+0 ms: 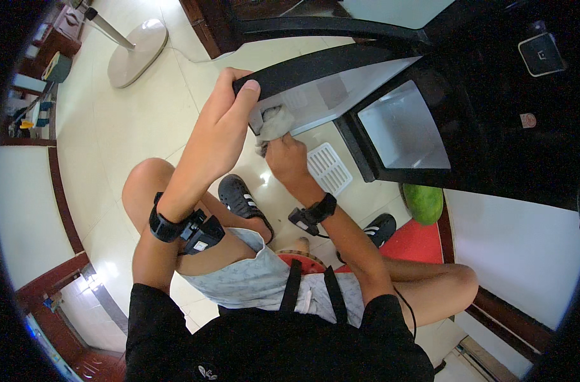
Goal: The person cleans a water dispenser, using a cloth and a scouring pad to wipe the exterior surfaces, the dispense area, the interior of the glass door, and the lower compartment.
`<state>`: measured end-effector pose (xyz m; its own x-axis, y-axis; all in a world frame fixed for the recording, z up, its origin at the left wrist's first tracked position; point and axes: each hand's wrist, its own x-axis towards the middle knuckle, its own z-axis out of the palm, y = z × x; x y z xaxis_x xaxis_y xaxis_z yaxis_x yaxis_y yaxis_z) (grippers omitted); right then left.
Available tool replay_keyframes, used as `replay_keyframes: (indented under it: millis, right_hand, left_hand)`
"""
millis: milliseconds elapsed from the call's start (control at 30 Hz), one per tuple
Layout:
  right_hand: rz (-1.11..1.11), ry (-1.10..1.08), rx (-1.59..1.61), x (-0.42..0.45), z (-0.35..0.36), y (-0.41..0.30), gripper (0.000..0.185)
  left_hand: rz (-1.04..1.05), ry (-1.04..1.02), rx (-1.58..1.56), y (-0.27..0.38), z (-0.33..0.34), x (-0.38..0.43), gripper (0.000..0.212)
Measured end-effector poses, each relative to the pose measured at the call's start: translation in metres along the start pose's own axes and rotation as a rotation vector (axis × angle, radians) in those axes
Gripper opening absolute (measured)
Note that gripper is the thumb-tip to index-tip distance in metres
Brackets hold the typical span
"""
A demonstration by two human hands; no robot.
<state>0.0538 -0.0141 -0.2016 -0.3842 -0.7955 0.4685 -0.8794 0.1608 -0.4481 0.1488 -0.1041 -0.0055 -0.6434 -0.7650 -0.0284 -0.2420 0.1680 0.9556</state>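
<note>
A black appliance, apparently a refrigerator (490, 138), stands at the right with its lower door (328, 62) swung out and the white inside of the door showing. The free top corner of that door is gripped by my left hand (228, 114), thumb over the edge. My right hand (287, 157) holds a crumpled grey cloth (276, 123) against the door's white inner face, near the free edge. Beyond the door, the white compartment (404, 129) is exposed. A white slotted plastic rack (329, 168) lies on the floor by my right wrist.
A watermelon (423, 204) rests beside the appliance, near a red mat (416, 241). My feet in black shoes (242, 198) are below the hands. A round stand base (139, 52) is at the upper left. Above, another door (318, 26) stands open near dark wooden furniture (206, 26).
</note>
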Motion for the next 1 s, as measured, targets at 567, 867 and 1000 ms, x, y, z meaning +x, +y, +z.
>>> replay_keyframes:
  millis: [567,867,1000]
  right_hand:
    - [0.257,-0.054,0.061,-0.002,-0.014,0.014,0.022]
    - [0.095,-0.078,-0.026,0.009,-0.023,0.079,0.008]
    - [0.528,0.116,0.139,0.04,-0.036,0.104,0.015]
  left_hand:
    - [-0.019,-0.03,0.049,0.012,0.005,-0.006,0.034]
    - [-0.026,-0.001,0.092,0.01,0.0,-0.002,0.035]
    - [-0.062,-0.02,0.069,0.019,0.002,-0.006,0.036]
